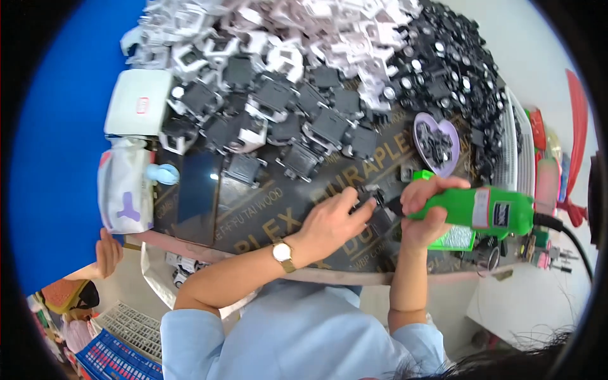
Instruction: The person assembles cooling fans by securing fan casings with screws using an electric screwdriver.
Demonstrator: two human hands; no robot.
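My right hand [425, 206] is wrapped round a green electric screwdriver [468, 208] lying sideways, its black tip end pointing left. A dark cable runs from its right end. My left hand [339, 223], with a gold watch [282, 254] on the wrist, pinches a small black plastic part [373, 195] against the dark board. The tool's nose is close to this part; whether they touch I cannot tell. A bright green tray [470, 238] with small shiny pieces, probably screws, sits just below the screwdriver. Behind it stands a purple heart-shaped dish [451, 166] of small dark parts.
Black-and-white assemblies [297, 158] lie beyond my left hand. Further back are heaps of white parts [304, 31] and black parts [443, 63]. A white box [138, 101], tissue pack [130, 212] and dark phone [197, 201] are on the left. Another person's hand [109, 254] rests near a blue surface.
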